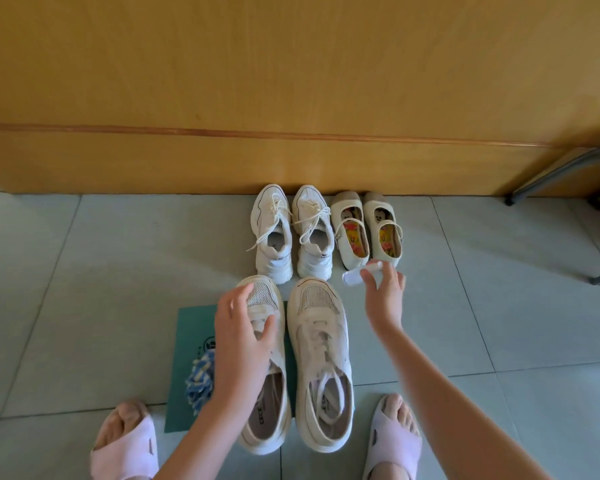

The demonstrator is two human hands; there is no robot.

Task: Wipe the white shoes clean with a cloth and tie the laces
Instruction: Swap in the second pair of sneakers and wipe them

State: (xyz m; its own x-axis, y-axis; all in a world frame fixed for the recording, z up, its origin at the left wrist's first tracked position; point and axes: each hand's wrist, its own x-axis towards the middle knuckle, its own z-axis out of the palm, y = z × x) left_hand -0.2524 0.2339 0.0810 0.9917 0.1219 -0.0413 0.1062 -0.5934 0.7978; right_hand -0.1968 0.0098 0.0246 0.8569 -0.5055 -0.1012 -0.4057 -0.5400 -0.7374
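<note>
The left white shoe [262, 393] stands on the green mat [191, 327], and the right white shoe [321, 368] stands just at the mat's right edge; the laces of both look loose. The left hand [243, 327] lies over the front of the left shoe, its grip closed round the upper with the thumb on the laces, I think to keep the shoe from sliding. The cloth [198, 382] lies on the mat, partly hidden by the left forearm, so wiping seems not yet begun. Beyond the mat's far right corner the right hand [385, 292] pinches a small white thing [352, 278]; what it is I cannot tell. Farther beyond the mat stand 2 more pairs, the small laced shoes [274, 230] and the strap shoes [350, 230]
</note>
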